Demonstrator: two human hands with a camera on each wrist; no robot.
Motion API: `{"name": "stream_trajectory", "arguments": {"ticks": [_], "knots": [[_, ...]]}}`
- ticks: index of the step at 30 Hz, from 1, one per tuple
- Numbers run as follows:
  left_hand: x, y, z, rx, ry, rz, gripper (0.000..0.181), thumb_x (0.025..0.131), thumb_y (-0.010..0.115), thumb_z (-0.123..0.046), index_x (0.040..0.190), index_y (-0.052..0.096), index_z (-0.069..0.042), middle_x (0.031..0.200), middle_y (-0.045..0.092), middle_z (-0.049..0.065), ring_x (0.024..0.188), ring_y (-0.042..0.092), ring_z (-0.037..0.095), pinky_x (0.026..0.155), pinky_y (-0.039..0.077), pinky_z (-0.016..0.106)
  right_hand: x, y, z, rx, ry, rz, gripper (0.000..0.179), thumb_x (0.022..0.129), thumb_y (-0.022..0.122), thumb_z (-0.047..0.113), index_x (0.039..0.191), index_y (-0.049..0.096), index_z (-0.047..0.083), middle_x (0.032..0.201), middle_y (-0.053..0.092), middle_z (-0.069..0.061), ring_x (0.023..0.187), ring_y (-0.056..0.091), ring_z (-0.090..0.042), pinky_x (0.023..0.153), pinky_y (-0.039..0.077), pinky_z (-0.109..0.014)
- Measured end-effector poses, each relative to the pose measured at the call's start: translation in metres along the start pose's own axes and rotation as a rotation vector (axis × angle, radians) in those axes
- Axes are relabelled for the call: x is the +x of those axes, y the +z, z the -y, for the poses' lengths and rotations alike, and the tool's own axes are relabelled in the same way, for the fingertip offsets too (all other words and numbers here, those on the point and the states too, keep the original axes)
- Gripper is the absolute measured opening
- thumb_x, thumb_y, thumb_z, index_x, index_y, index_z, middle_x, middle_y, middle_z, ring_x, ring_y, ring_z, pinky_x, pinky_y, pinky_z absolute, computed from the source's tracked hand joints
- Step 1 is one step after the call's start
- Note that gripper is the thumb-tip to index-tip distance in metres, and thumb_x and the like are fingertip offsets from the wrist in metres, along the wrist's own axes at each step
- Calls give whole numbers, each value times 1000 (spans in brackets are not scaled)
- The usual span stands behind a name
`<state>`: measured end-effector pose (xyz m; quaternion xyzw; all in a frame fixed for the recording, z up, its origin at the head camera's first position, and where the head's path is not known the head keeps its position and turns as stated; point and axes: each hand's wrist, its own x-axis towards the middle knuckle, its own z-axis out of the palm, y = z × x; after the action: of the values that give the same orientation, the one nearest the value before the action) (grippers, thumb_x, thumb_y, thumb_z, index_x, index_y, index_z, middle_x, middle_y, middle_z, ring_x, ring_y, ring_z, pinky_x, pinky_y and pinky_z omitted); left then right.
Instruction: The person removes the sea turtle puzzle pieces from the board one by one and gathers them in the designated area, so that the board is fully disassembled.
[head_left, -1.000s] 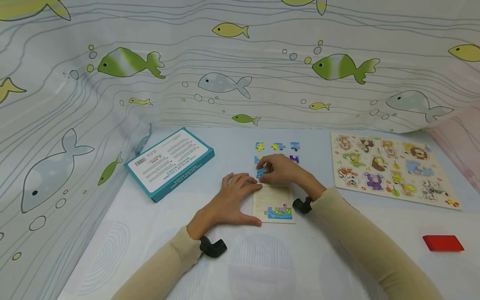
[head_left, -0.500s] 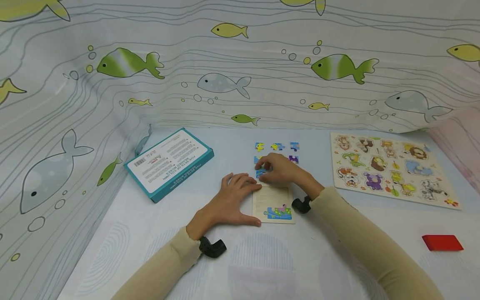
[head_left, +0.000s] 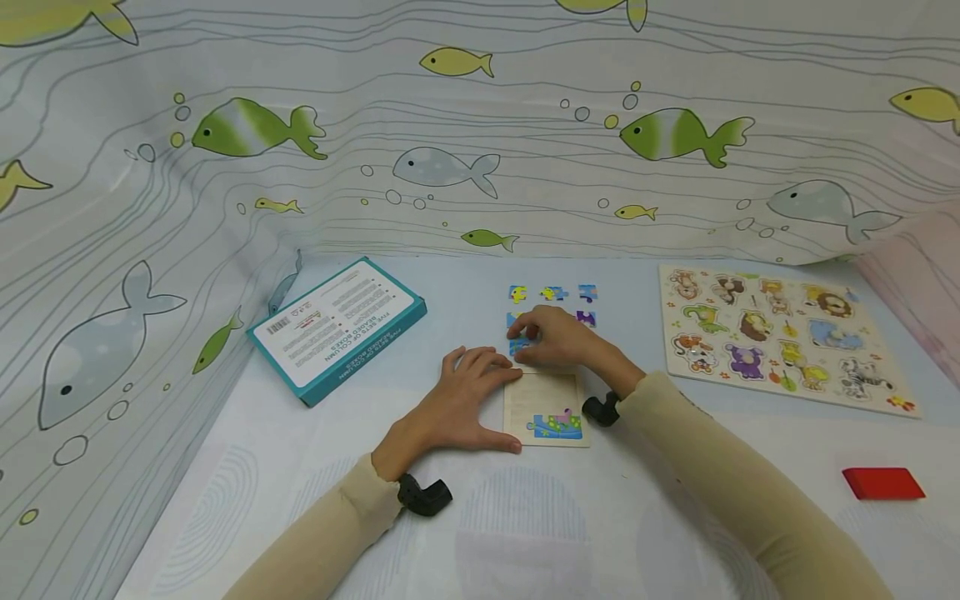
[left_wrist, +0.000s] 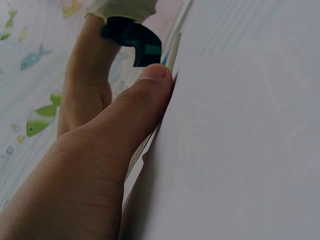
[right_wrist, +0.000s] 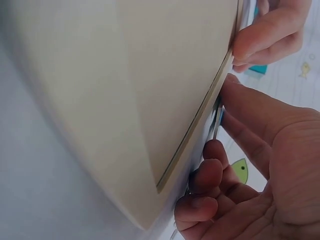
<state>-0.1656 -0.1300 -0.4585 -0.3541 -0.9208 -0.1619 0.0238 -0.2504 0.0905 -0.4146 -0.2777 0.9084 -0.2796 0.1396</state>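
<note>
A small square wooden puzzle tray (head_left: 543, 392) lies on the table, with a joined strip of blue and green puzzle pieces (head_left: 557, 426) along its near side. My left hand (head_left: 468, 408) holds the tray at its left side, index finger at the far edge and thumb (left_wrist: 150, 85) at the near corner. Just beyond the tray, my right hand (head_left: 558, 340) has its thumb and index finger at either side of a blue puzzle piece (head_left: 517, 345). In the right wrist view, the right hand (right_wrist: 250, 150) is close against the tray's edge (right_wrist: 200, 112), its other fingers curled.
Several loose pieces (head_left: 553, 293) lie in rows behind my right hand, partly hidden by it. A teal-edged box (head_left: 337, 329) stands at the left. On the right are an animal puzzle board (head_left: 787, 342) and a red block (head_left: 883, 483). A fish-print curtain (head_left: 480, 125) closes the back.
My right hand shifts very slightly to the left at the blue piece. My left hand stays on the tray, and the joined strip is unchanged.
</note>
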Motion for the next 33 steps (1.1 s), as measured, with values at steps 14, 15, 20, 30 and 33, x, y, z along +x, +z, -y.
{"name": "stream_trajectory", "arguments": {"ticks": [14, 15, 20, 30, 33], "knots": [[-1, 4, -2, -15, 2, 14, 98, 71, 70, -81, 149, 51, -25, 147, 47, -4, 146, 31, 22, 119, 15, 63, -8, -1, -5, -10, -20, 16, 35, 91, 77, 25, 125, 72, 17, 112, 65, -10, 101, 58, -24, 85, 49, -37], [-1, 4, -3, -15, 3, 14, 98, 71, 70, -81, 149, 51, -25, 147, 47, -4, 147, 31, 22, 119, 15, 63, -10, -2, -6, -3, -34, 12, 35, 91, 77, 24, 125, 72, 16, 111, 65, -9, 100, 58, -23, 84, 48, -36], [-1, 3, -2, -12, 10, 4, 98, 70, 72, -80, 148, 52, -25, 147, 47, -3, 146, 32, 23, 118, 15, 63, -19, -8, -16, 56, -103, -2, 33, 92, 75, 21, 124, 72, 15, 106, 68, -7, 89, 57, -20, 79, 48, -33], [0, -1, -1, -11, -7, 21, 98, 71, 71, -80, 149, 50, -26, 148, 46, -3, 147, 30, 23, 119, 13, 62, -45, -13, -23, 123, -169, 45, 22, 90, 78, 19, 111, 76, 14, 89, 69, 1, 73, 53, -14, 66, 45, -25], [1, -2, 0, -15, -9, 22, 98, 71, 70, -81, 150, 50, -26, 148, 46, -4, 147, 29, 22, 119, 12, 62, -52, -12, -24, 138, -200, 62, 20, 90, 78, 18, 110, 76, 14, 89, 68, 2, 71, 54, -13, 65, 45, -23]]}}
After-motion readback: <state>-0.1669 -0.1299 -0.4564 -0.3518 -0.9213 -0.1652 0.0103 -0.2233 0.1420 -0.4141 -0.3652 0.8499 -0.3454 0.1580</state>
